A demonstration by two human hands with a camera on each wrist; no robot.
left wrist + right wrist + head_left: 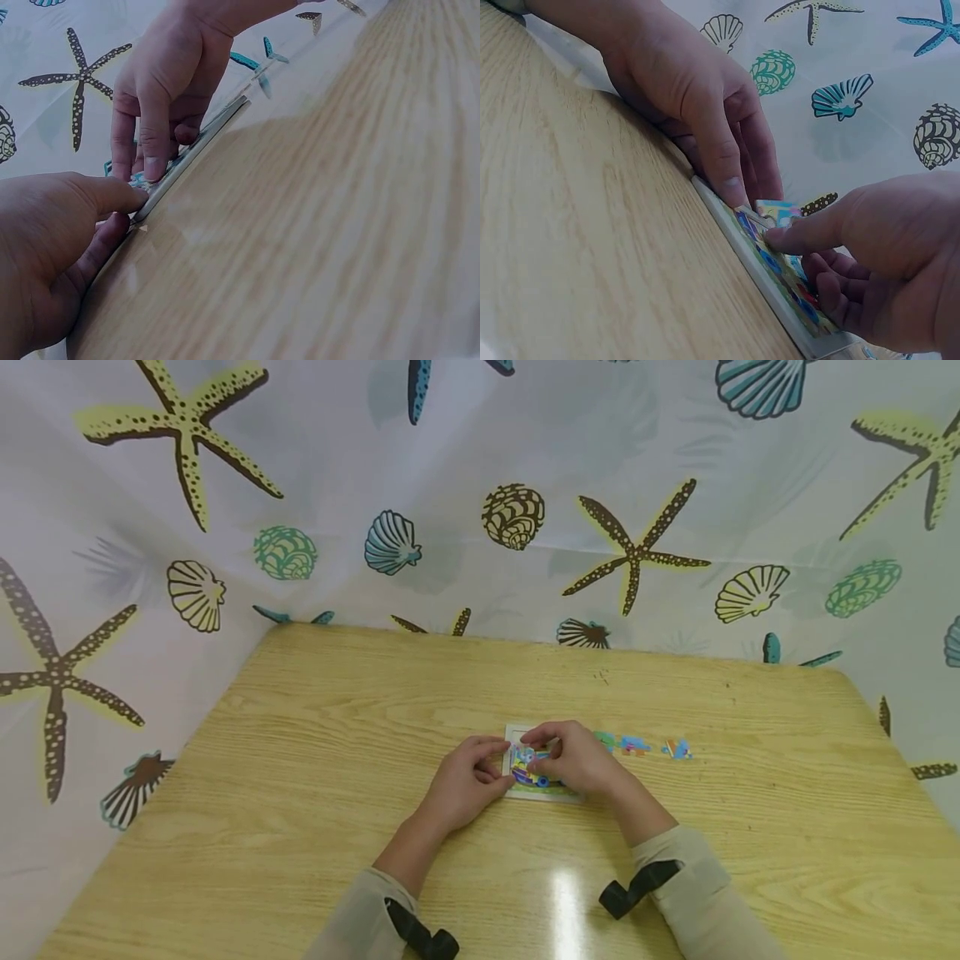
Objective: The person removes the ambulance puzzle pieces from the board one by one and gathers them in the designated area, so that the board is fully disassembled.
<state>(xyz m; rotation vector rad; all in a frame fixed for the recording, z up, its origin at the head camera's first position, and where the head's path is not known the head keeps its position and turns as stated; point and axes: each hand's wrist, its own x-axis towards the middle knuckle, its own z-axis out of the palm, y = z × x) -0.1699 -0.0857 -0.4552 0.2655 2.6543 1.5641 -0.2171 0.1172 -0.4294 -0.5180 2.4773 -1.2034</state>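
A small jigsaw puzzle tray point(543, 795) with a white rim and a colourful vehicle picture lies flat on the table. My left hand point(461, 783) holds the tray's left side, thumb and fingers at the rim; the left wrist view shows its fingertips at the tray's corner. Over the picture, my right hand point(576, 758) pinches a light blue and yellow puzzle piece point(774, 209) between thumb and index finger. That piece stands tilted above the picture in the right wrist view. My right hand hides the upper right of the tray.
To the right of the tray lie a green puzzle piece point(603, 741), a blue one point(633, 745) and an orange and blue one point(678, 749). The wood-grain table point(360, 710) meets a white curtain point(450, 460) with seashell and starfish prints at its back and sides.
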